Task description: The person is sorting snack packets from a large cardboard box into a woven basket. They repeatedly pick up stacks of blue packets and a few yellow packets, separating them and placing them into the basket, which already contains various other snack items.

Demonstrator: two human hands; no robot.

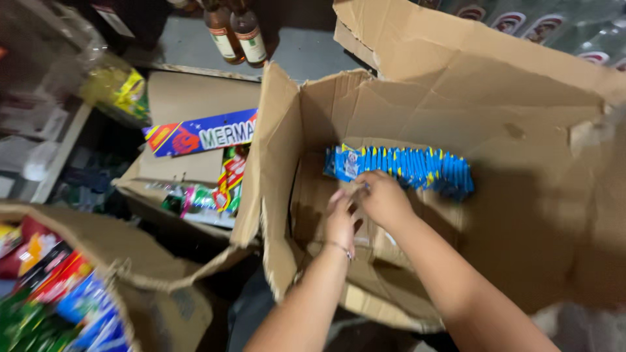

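From my head view, both my hands are down inside the big open box [417, 117] at centre frame: my right hand [385, 199] reaches the near end of the row of blue packets [407, 168] standing along the box's back wall, fingers curled at the row's lower left edge, though I cannot tell if they actually grip a packet. My left hand [340, 221], a thin bracelet [340, 249] at the wrist, sits just beside it, touching, fingers loosely bent. At left lie a smaller box of snacks [195, 195], two bottles [236, 29] at top, a sack [130, 274] lower left.
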